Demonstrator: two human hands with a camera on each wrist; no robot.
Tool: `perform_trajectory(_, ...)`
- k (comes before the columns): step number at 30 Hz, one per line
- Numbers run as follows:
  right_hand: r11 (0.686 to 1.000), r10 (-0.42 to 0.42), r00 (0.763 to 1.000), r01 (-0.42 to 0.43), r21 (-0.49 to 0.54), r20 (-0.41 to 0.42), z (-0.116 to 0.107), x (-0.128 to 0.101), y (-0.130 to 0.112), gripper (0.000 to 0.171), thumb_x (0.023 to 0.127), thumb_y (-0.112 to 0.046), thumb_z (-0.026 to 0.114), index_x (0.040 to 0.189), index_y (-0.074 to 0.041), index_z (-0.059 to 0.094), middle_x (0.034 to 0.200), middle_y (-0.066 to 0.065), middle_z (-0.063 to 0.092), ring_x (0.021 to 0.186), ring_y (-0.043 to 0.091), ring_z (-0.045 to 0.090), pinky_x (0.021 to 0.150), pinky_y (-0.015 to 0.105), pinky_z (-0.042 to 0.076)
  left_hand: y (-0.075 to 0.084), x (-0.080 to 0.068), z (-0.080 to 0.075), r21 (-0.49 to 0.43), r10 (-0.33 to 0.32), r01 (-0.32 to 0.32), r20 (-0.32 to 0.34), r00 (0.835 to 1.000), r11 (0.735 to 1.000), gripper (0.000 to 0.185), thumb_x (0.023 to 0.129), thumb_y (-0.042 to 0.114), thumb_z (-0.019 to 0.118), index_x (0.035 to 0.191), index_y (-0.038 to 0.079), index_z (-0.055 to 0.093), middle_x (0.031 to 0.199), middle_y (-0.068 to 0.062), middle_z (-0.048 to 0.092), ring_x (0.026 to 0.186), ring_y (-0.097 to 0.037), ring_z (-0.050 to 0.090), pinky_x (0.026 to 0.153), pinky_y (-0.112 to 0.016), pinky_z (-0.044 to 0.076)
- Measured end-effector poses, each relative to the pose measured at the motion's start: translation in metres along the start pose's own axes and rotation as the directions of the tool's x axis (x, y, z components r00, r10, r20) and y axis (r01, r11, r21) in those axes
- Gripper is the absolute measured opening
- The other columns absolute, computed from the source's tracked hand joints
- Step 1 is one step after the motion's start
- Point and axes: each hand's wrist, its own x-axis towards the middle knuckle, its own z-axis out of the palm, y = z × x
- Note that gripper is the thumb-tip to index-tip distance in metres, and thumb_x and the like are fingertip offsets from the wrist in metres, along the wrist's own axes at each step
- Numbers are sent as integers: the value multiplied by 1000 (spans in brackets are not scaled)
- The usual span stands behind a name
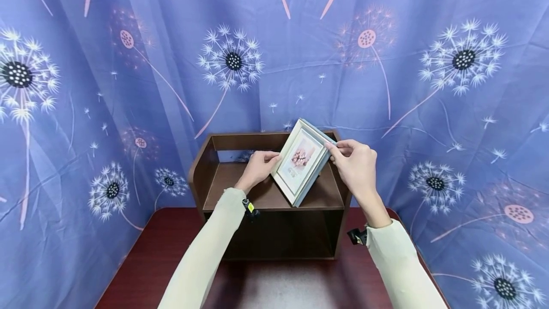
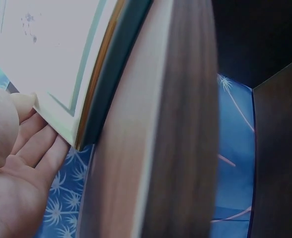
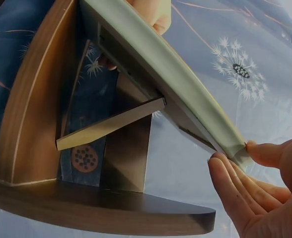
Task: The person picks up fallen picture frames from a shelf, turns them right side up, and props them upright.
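Note:
A cream picture frame (image 1: 300, 159) with a pink flower print is held at a slant over the brown shelf (image 1: 233, 187) in the head view. My left hand (image 1: 259, 168) pinches its left side, thumb in front and fingers behind, as the left wrist view shows. At the upper right corner, my right hand (image 1: 357, 163) pinches the frame between thumb and fingers. The right wrist view shows a support leg (image 3: 111, 124) sticking out from the frame's back. In the head view the frame's lowest corner overlaps the front edge of the shelf top.
The small wooden shelf has raised sides and a back rail (image 1: 253, 141), with a dark compartment (image 1: 279, 235) underneath. It stands on a dark red table (image 1: 167, 247). A blue curtain (image 1: 300, 80) with dandelion prints hangs behind and at both sides.

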Motion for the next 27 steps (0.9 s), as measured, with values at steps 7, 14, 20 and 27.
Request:
perform_trajectory(7,999,34,997,-37,40,66,0,8,3,32,96,-29,78,103,2,80,81,17,81,65,23,78,54,7,46,-2,-5,-8,-3,3,-3,12,1000,1000,32,105,29,66,130,11,76,129,-11,77,115,-24,74,100,-40,60)
perform_trajectory(14,993,90,987,-98,58,132,-3,15,10,35,98,-29,75,109,4,78,89,22,81,73,30,81,56,6,50,-6,-7,-9,9,41,-41,26,999,999,32,103,26,69,128,7,77,126,-14,77,120,-27,73,103,-41,59)
perform_trajectory(20,989,125,971,-138,50,202,-7,23,13,37,98,-31,75,112,4,78,93,24,80,77,33,81,56,12,55,-8,-12,-10,-5,68,-68,42,997,998,32,102,23,70,126,4,77,124,-16,77,117,-27,74,101,-40,60)
perform_trajectory(27,979,164,937,-192,63,308,-12,40,13,38,100,-29,73,117,5,75,102,27,79,77,26,82,60,18,61,-4,-15,-16,-109,12,-3,77,997,994,35,102,19,69,130,-1,73,126,-21,75,111,-28,77,94,-34,63)
